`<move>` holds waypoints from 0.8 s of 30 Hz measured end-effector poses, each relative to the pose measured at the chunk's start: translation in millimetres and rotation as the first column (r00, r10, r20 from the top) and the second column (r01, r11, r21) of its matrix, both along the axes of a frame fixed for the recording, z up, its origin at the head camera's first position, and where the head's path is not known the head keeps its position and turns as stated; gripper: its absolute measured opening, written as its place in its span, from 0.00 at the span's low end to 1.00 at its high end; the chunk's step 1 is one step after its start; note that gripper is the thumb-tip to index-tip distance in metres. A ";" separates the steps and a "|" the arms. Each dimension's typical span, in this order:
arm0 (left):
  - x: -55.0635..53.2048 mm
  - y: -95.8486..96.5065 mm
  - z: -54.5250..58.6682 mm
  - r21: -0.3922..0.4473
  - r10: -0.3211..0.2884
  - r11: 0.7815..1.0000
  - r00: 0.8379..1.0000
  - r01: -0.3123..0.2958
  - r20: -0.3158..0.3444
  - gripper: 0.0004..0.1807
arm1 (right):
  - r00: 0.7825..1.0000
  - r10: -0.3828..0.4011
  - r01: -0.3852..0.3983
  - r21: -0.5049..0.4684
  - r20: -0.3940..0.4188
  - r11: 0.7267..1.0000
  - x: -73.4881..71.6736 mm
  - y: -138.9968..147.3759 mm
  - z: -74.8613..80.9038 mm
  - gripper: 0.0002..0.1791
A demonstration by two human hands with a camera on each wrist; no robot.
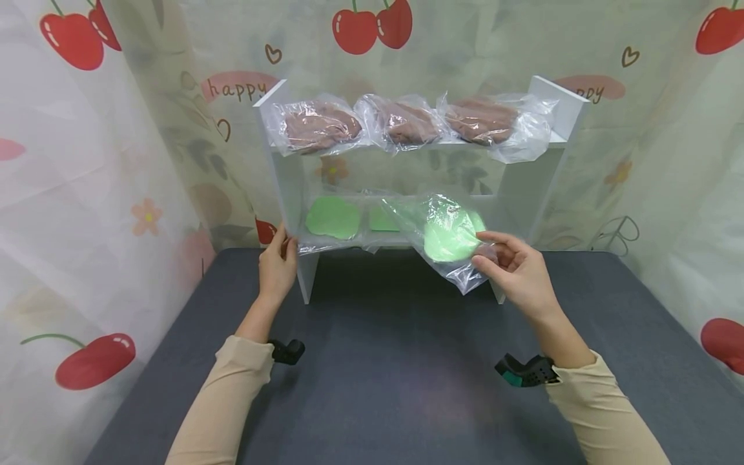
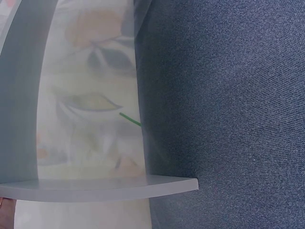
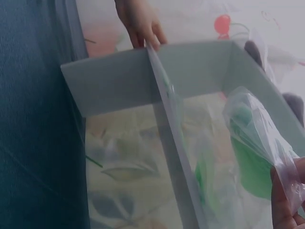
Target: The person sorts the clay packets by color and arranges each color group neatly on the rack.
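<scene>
My right hand [image 1: 523,274] pinches the edge of a clear plastic bag [image 1: 465,278] between thumb and fingers. Inside it lies a flat green piece [image 1: 450,236], tilted in front of the lower shelf board's right part. On that board sit two more bagged green pieces, a rounded one [image 1: 332,217] on the left and one partly hidden [image 1: 382,219] in the middle. My left hand [image 1: 278,265] grips the front edge of the left side panel of the white shelf unit [image 1: 287,187]. The right wrist view shows the left hand's fingers [image 3: 157,33] at that panel.
Along the upper board lie three clear bags with brown lumps: left [image 1: 322,126], middle [image 1: 409,123] and right [image 1: 482,119]. The unit stands at the back of a dark cloth-covered table [image 1: 401,381]. A printed curtain [image 1: 442,39] hangs behind and at both sides.
</scene>
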State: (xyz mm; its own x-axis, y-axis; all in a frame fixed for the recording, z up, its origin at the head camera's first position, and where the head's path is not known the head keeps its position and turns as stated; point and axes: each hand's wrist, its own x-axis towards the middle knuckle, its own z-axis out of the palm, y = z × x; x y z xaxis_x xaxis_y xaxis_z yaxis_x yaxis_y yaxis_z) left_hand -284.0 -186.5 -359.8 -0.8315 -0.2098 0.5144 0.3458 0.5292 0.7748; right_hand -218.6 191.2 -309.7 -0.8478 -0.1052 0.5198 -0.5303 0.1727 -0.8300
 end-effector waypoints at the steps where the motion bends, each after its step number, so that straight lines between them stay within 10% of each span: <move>1: 0.0 0.0 0.1 0.002 -0.001 1.000 1.000 0.001 0.001 0.26 | 1.000 -0.004 0.004 -0.019 0.000 1.000 -1.6 1.2 -0.1 0.20; 24: 2.8 1.9 1.7 0.013 0.004 1.000 1.000 -0.003 -0.031 0.26 | 0.965 -0.231 0.243 -0.096 0.124 0.965 -36.3 23.1 -1.4 0.19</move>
State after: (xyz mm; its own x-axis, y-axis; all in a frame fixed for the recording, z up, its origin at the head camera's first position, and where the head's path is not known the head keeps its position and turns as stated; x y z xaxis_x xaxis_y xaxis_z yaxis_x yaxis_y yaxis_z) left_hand -281.2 -184.6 -358.1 -0.8144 -0.2198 0.5371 0.3679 0.5202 0.7707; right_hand -254.9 214.3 -311.1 -0.8947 0.1579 0.4179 -0.3883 0.1875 -0.9023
